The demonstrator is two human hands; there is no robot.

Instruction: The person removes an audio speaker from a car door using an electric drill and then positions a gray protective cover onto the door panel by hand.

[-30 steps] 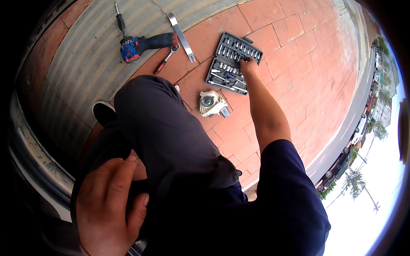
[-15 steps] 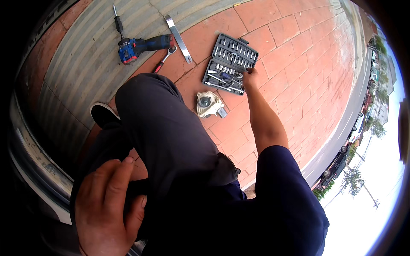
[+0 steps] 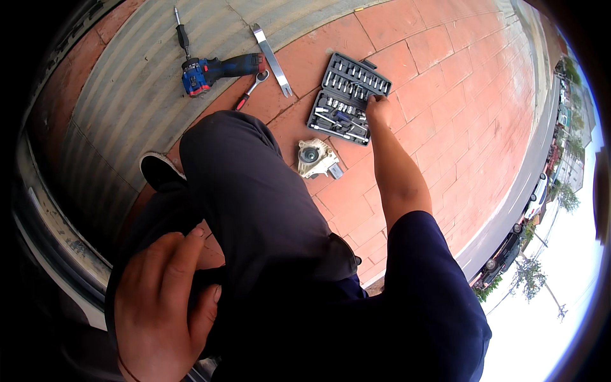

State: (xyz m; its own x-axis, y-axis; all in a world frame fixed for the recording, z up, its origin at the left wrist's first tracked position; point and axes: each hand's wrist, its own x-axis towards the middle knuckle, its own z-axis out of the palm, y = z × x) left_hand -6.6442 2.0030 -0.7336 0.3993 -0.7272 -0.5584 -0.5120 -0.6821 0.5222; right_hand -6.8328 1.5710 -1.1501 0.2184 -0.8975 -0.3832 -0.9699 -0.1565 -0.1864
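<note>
My right hand [image 3: 379,112] reaches to the right side of an open grey socket set case [image 3: 314,122], near its hinge line. Its fingers are bent together there, and whatever they pinch is too small to make out. Rows of sockets and bits fill both halves of the case. Just nearer to me lies a pale metal motor-like part [image 3: 310,155] with a round dark centre and a grey connector. My left hand [image 3: 159,305] is empty at the lower left, near my leg, its fingers loosely stretched and the thumb apart.
Left of the case lie a blue-and-black power drill [image 3: 202,73], a screwdriver [image 3: 182,37], a red-handled ratchet wrench [image 3: 252,90] and a flat metal pry bar [image 3: 272,60]. My bent knee [image 3: 235,146] rises between my hands. A vehicle sill [image 3: 60,242] runs along the left.
My right hand has shifted slightly farther up along the case's side, toward its far half. The left hand stays about where it was. The whole view has moved a little.
</note>
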